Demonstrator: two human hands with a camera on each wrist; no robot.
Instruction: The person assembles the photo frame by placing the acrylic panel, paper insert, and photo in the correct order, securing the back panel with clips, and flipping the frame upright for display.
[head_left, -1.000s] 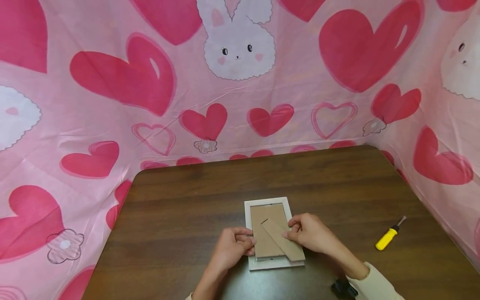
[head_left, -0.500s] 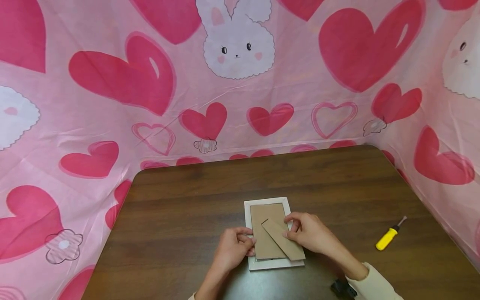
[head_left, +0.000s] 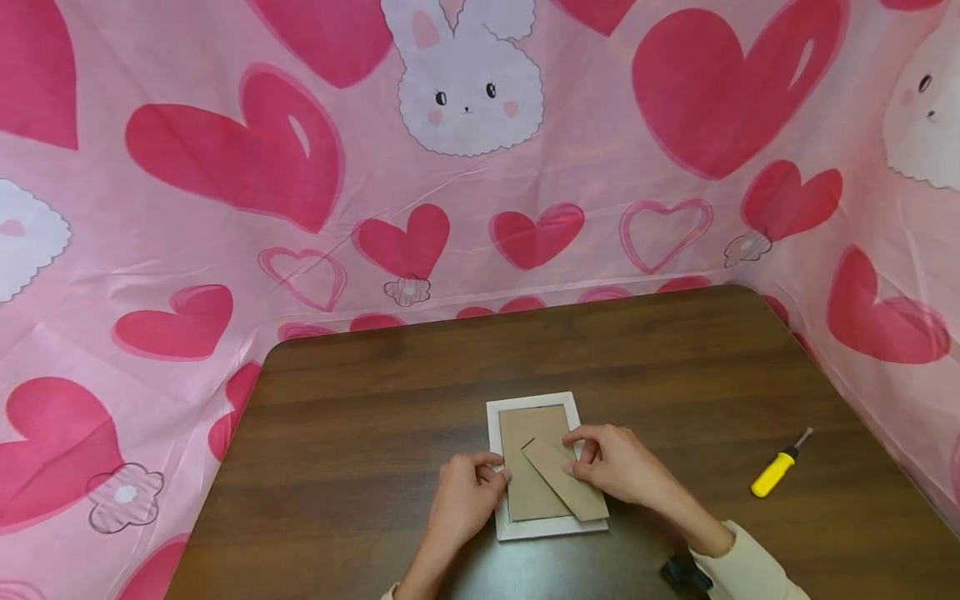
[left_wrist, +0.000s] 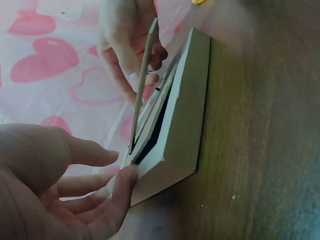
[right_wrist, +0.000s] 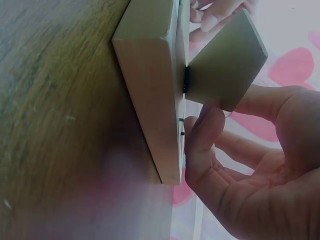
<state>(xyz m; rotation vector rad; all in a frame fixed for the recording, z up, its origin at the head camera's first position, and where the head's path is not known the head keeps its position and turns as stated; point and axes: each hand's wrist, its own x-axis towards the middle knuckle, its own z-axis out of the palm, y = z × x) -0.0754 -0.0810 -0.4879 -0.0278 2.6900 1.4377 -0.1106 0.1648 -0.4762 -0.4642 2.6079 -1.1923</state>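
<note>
A white photo frame [head_left: 493, 435] lies face down on the table. Its brown backing board [head_left: 517, 479] sits within the rim, tilted with a dark gap along one side in the left wrist view. An easel leg [head_left: 566, 479] slants across the board, raised from it in both wrist views. My left hand [head_left: 467, 492] has its fingertips at the left edge of board and frame; one fingertip touches the board's corner in the left wrist view. My right hand [head_left: 618, 462] reaches from the right, index fingertip on the board and thumb at the leg's edge, partly hidden behind the leg in the right wrist view.
A yellow-handled screwdriver [head_left: 774, 473] lies on the brown table [head_left: 360, 417] at the right. By the right sleeve [head_left: 742, 567] is a small black object [head_left: 684, 575]. A pink heart-and-rabbit cloth [head_left: 465, 183] hangs behind and beside the table.
The backing board's lower end has sunk toward the frame, narrowing the gap there. My right index finger has shifted left from the frame's edge onto the board. The left hand has barely moved.
</note>
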